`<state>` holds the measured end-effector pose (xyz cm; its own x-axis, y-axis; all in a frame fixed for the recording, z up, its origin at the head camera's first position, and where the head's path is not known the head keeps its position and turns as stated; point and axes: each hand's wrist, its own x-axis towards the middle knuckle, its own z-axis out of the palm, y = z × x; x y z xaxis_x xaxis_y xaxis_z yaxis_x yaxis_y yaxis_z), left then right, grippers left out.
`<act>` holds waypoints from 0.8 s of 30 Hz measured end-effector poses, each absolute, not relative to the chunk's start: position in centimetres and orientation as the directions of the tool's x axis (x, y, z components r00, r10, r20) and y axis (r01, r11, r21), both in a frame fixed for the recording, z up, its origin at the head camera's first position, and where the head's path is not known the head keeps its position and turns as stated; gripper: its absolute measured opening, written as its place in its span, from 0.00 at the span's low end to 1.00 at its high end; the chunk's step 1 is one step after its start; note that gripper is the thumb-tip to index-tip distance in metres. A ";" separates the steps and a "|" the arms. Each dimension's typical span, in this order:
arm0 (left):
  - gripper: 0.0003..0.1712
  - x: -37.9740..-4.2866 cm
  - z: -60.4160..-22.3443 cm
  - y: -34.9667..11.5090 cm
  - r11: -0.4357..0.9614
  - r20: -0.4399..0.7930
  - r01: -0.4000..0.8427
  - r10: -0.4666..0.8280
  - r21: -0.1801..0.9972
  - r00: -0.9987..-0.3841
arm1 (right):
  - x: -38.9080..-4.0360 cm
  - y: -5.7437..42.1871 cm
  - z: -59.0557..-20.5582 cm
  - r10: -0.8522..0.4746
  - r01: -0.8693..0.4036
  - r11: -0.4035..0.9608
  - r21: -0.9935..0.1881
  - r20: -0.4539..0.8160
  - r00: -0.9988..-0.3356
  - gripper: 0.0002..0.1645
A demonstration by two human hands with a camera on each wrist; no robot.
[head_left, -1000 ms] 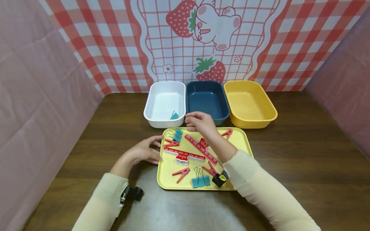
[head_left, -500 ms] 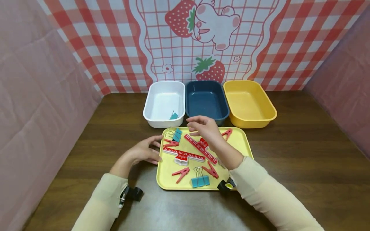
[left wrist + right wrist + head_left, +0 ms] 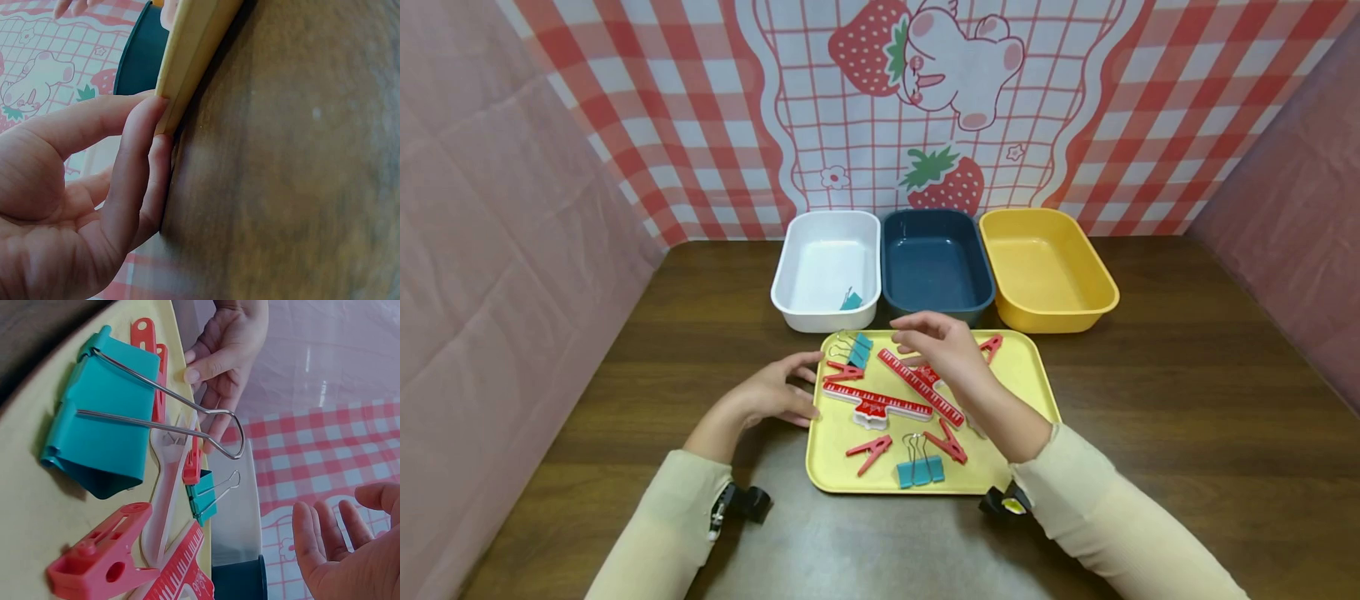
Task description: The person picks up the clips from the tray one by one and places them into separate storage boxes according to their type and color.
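My left hand [image 3: 778, 392] touches the left rim of the yellow tray [image 3: 1032, 383] with its fingertips, seen also at the tray edge [image 3: 178, 75] in the left wrist view. My right hand [image 3: 951, 354] hovers over the tray's back middle, fingers loosely bent and holding nothing. Beneath it lies a red piano-patterned ruler clip [image 3: 921, 388]; another piano-patterned clip [image 3: 874, 404] lies left of it. Teal binder clips lie at the tray's front [image 3: 920, 472] and back left [image 3: 860, 350]. Several red clothespins [image 3: 870, 454] are scattered about; the right forearm hides part of the tray.
Behind the tray stand a white bin [image 3: 788, 304], a dark blue bin [image 3: 936, 271] and a yellow bin [image 3: 1051, 321], side by side. A teal binder clip [image 3: 852, 301] lies in the white bin. A checked cloth [image 3: 700, 125] hangs behind.
My right hand has drawn back from beside the white and blue bins, moving slightly right and nearer over the tray. The left hand has stayed at the tray's rim.
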<state>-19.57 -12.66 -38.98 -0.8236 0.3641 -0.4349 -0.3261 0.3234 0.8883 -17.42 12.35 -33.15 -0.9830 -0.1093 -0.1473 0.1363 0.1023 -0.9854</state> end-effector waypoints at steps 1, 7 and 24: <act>0.51 -19.6 -39.0 -12.7 0.322 -0.434 -0.326 0.365 0.889 -0.824 | -17.3 12.4 -33.1 -0.111 0.136 0.105 -0.985 -0.148 -0.983 0.16; 0.51 -19.5 -38.9 -12.7 0.319 -0.437 -0.331 0.363 0.888 -0.823 | -16.5 12.7 -32.9 -0.106 0.130 0.120 -0.984 -0.143 -0.984 0.14; 0.51 -19.6 -39.0 -12.7 0.316 -0.434 -0.329 0.364 0.890 -0.824 | -14.8 14.7 -33.5 -0.089 0.061 0.160 -0.985 -0.076 -0.993 0.17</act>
<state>-19.57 -12.68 -38.97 -0.8239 0.3644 -0.4341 -0.3293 0.3158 0.8899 -14.78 14.70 -33.54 -0.9931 -0.0892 -0.0755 0.0605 0.1605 -0.9852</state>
